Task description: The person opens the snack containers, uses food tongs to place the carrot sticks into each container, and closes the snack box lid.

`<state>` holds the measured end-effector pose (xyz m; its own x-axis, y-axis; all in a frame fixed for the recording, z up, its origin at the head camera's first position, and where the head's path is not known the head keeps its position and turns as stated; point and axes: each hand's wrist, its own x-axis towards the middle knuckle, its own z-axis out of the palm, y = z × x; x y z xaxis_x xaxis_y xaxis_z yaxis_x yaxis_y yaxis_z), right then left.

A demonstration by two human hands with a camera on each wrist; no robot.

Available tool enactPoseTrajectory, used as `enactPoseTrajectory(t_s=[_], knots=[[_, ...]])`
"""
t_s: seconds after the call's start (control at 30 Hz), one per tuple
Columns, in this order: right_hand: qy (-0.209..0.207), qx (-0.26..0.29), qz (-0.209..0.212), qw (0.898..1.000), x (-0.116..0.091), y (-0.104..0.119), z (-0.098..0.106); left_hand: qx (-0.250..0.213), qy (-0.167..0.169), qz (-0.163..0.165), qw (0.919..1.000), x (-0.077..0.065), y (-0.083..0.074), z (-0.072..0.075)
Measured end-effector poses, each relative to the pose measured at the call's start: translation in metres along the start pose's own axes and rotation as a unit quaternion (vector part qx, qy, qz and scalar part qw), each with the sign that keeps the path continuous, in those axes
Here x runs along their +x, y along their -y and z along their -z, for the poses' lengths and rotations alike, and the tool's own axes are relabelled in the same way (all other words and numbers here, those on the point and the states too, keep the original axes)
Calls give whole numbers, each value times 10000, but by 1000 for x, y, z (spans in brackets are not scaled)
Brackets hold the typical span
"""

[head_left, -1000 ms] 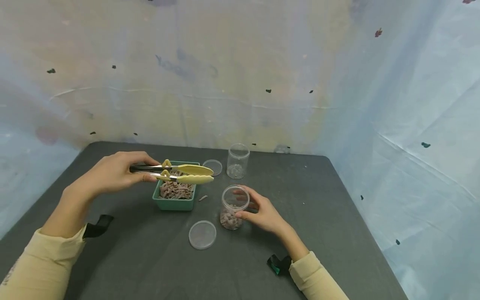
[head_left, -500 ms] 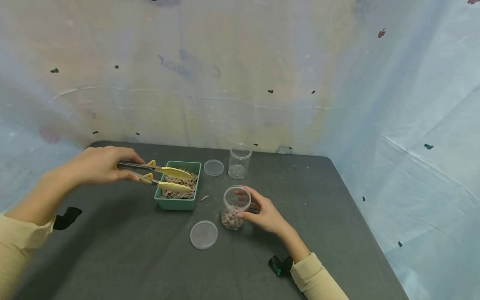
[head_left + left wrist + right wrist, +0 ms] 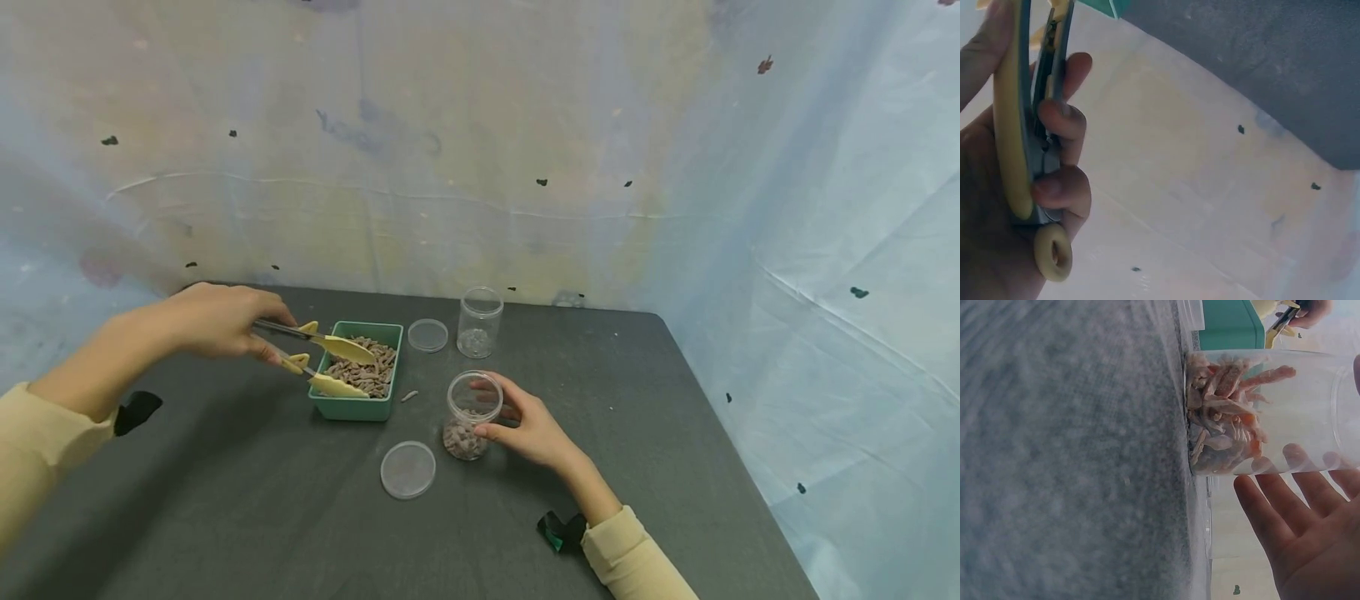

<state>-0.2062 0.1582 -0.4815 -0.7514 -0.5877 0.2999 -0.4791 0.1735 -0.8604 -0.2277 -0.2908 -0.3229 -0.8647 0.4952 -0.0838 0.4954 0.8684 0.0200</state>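
Note:
My left hand (image 3: 225, 321) grips yellow-tipped kitchen tongs (image 3: 345, 350) by their metal arms. Spread apart, the tong heads reach into the green tub (image 3: 351, 410), over a heap of brownish strips (image 3: 378, 360). In the left wrist view, fingers curl round the tongs' handles (image 3: 1013, 125). My right hand (image 3: 531, 425) holds a clear jar (image 3: 474, 397), thumb at the near side and fingers behind. The right wrist view shows the jar standing on the table, its lower part filled with similar strips (image 3: 1225, 406).
A second clear jar (image 3: 480, 321) with a little in its bottom stands at the back, beside a clear lid (image 3: 427, 335). Another lid (image 3: 407, 470) lies in front of the tub. One loose strip (image 3: 408, 396) rests on the dark table (image 3: 480, 550).
My left hand has drawn the tongs back left from beyond the tub's right edge, then lowered them into it, their heads spreading wider. My right hand stays at the jar.

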Motion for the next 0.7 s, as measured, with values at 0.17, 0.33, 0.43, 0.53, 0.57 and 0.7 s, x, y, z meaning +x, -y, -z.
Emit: enactPoseTrajectory(t_s=[0.17, 0.33, 0.43, 0.53, 0.57, 0.7], knots=[[12, -31, -8, 10000, 0, -1, 0, 361, 134, -30, 9993, 9, -19, 0], [-8, -73, 52, 10000, 1, 0, 2, 631, 39, -65, 9980, 13, -31, 0], [-20, -69, 78, 9999, 1, -1, 2, 644, 13, -80, 9979, 13, -32, -1], [-20, -42, 84, 10000, 1, -2, 1, 634, -11, -89, 9979, 12, -32, -3], [-22, -35, 81, 10000, 1, -3, 1, 643, -21, -105, 9979, 11, -32, -4], [-10, -21, 92, 10000, 0, -4, 0, 718, -84, -155, 9973, 8, -32, -6]])
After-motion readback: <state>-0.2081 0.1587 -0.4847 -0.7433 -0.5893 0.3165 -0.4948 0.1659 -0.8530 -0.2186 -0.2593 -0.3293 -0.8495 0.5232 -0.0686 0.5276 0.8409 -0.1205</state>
